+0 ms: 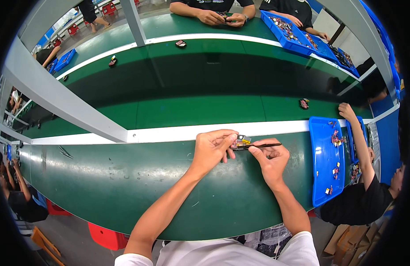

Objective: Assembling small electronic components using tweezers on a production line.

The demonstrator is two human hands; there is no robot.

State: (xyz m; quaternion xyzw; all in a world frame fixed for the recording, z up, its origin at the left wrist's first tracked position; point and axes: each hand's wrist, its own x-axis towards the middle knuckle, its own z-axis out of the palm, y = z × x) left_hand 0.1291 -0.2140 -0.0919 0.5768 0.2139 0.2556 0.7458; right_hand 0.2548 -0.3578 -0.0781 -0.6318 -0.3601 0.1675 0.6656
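Green, smooth and worn, the tabletop (pixel 178 190) curves around the person in the white shirt (pixel 222 253), its sheen broken by pale scratches and dark specks. Above its middle, close to the white rail (pixel 169 134) along the far edge, sits the small gadget (pixel 243 138), a little piece of dark casing with a bright yellow patch, held up between two bare hands. Its finer parts are too tiny for me to make out.

The left hand (pixel 209 150) is nearly closed, thumb and forefinger pinching the gadget's left end, with the other fingers curled beneath. The right hand (pixel 273 163) is closed too, thumb and fingers gripping a thin, straight dark stick (pixel 271 145) whose inner end meets the gadget's lower edge; whether they touch I cannot tell. Both forearms reach forward from the near edge and slant inward, so the hands nearly meet, the left wrist a little bent.

Just right of the right hand lies a shallow blue plastic tray (pixel 321 155), glossy and round-cornered, with small jumbled parts (pixel 336 138) scattered inside. Beyond the rail, one dark, rounded piece (pixel 304 103) rests on the flat green belt (pixel 200 111).
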